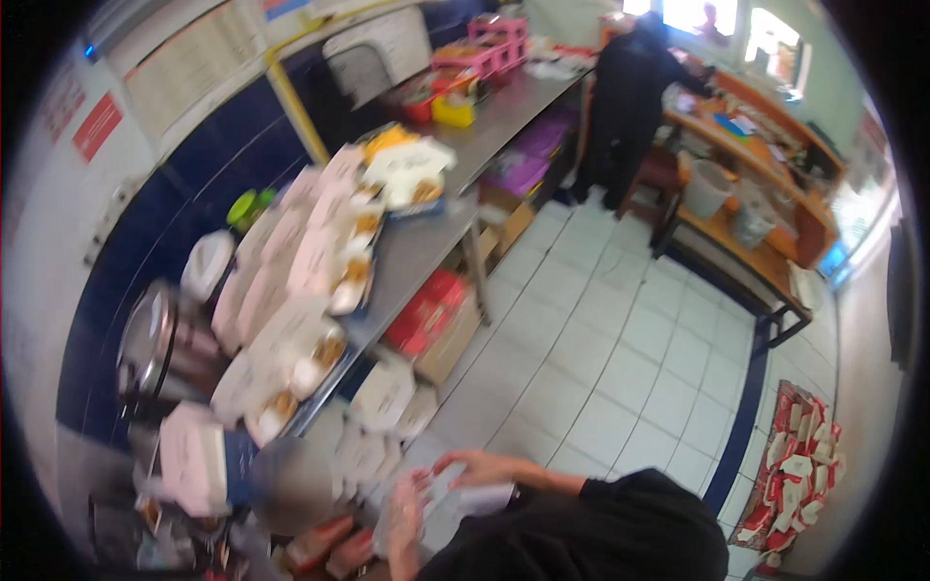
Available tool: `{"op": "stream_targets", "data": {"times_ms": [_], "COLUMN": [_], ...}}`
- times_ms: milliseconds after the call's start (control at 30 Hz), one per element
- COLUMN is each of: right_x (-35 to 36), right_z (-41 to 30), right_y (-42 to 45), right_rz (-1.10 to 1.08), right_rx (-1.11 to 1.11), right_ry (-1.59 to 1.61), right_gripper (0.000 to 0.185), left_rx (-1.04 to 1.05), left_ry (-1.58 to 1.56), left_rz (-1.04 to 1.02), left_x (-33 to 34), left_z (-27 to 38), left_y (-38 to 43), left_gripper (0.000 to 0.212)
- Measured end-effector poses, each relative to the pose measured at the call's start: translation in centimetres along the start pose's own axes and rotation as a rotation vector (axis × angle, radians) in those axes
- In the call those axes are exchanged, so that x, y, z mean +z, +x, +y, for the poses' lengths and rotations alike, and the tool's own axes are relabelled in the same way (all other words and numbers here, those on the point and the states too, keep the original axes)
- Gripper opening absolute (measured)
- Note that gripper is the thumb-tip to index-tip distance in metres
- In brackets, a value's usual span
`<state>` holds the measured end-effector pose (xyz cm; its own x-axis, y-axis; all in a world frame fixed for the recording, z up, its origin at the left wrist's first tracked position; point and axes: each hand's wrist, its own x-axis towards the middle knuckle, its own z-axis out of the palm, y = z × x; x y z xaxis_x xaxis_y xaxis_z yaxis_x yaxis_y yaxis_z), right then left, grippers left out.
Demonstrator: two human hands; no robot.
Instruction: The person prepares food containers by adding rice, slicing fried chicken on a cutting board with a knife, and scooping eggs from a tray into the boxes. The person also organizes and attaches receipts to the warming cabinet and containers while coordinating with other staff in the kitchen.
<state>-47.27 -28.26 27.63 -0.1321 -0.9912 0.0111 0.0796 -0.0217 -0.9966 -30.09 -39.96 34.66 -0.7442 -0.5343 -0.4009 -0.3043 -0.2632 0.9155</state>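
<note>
My left hand (408, 501) is near the bottom, raised with its fingers bent; clear, thin plastic seems to cover it. Just right of it, my right hand (472, 467) reaches in from a black sleeve, its fingers apart and curved, with nothing visible between them. Blur hides whether the hands touch. Close by at the left stand empty white cartons (367, 450) and red-and-white cartons (320, 545). Beyond, on a steel counter (429, 250), stands a row of open takeaway boxes (290, 363) holding browned food and small white items. A closed box (192, 461) is nearer me.
A large steel pot (163, 334) stands against the blue-tiled wall. Red packs (429, 312) and a cardboard box are under the counter. A person in dark clothes (628, 109) stands at a wooden desk (755, 152). Red-and-white cartons (795, 465) lie on the right.
</note>
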Motion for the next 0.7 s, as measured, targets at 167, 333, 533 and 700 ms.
{"op": "stream_targets", "data": {"times_ms": [167, 333, 533, 700], "right_x": [9.9, 26.0, 44.5, 55.2], "right_z": [-3.2, -0.9, -2.1, -4.2], "right_y": [3.6, 6.4, 6.6, 9.8], "right_rz": [-0.102, -0.599, -0.888, -0.868], "right_rx": [-0.055, 0.106, 0.121, 0.004], "right_ry": [0.103, 0.080, 0.051, 0.127], "right_gripper": [0.023, 0.014, 0.012, 0.011], "left_rx": [0.067, 0.047, 0.072, 0.128], "left_ry": [-0.166, -0.434, -0.595, -0.741], "left_rz": [0.114, 0.295, 0.558, 0.914], "left_x": [-5.5, -11.7, -12.2, -8.4], "left_z": [-2.1, -4.0, -12.6, -16.5], "left_y": [-10.7, -26.6, -43.6, -50.4], "left_gripper": [0.060, 0.067, 0.066, 0.069]}}
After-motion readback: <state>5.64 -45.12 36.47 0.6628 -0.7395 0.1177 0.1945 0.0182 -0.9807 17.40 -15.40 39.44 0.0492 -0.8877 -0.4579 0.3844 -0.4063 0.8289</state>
